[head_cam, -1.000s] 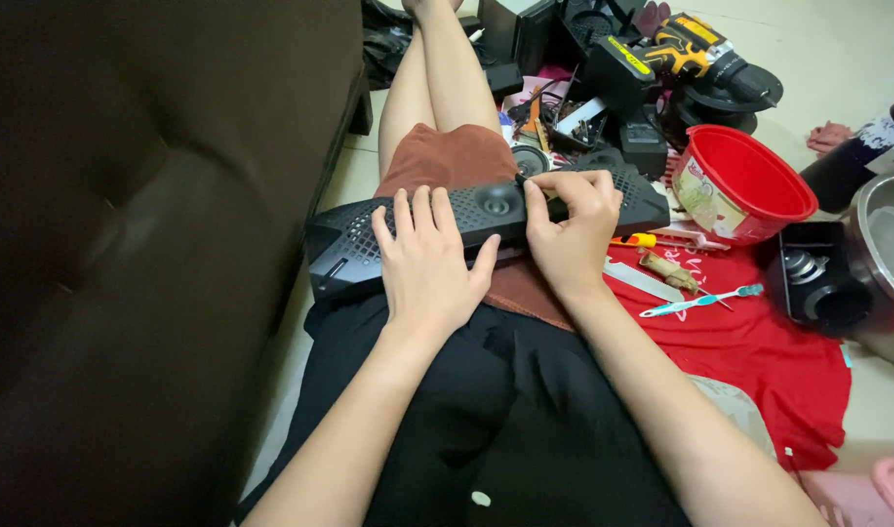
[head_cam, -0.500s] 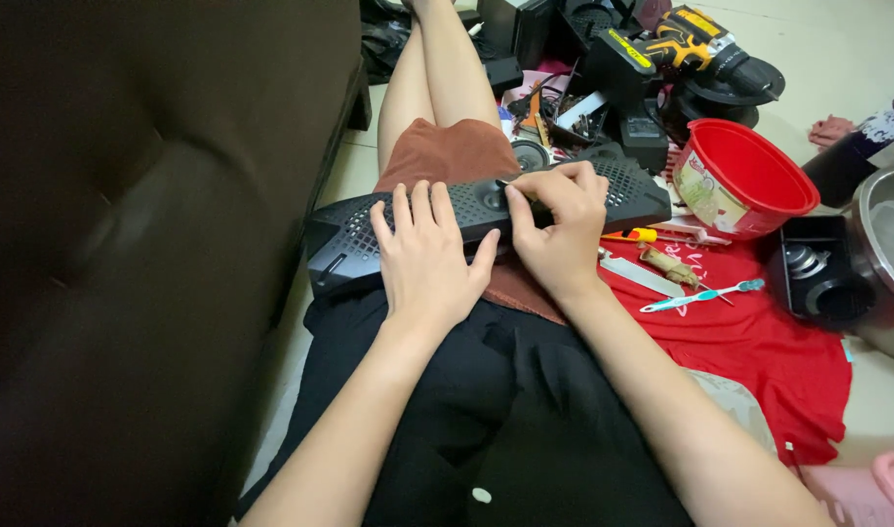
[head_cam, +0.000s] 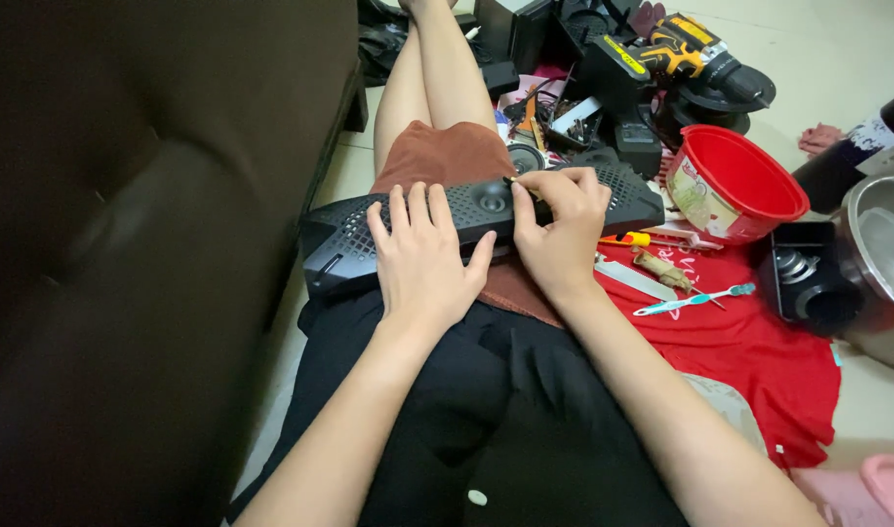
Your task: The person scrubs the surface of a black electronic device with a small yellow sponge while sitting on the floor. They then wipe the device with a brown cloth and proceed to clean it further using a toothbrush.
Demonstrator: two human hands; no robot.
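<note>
- The dark sofa (head_cam: 144,244) stood along my left side; a red cloth (head_cam: 759,351) covered the floor to my right.
- The long black speaker (head_cam: 349,249) lay across my lap, its mesh face upward.
- My left hand (head_cam: 422,259) rested flat on the speaker's middle, fingers spread and extended, palm down, pressing rather than gripping.
- My right hand (head_cam: 559,224) sat just beside it, wrist bent, fingers curled, fingertips pinched at the speaker's upper edge near its round centre; whether they held anything, I cannot tell.
- A red bowl (head_cam: 735,185) stood near the speaker's right end.
</note>
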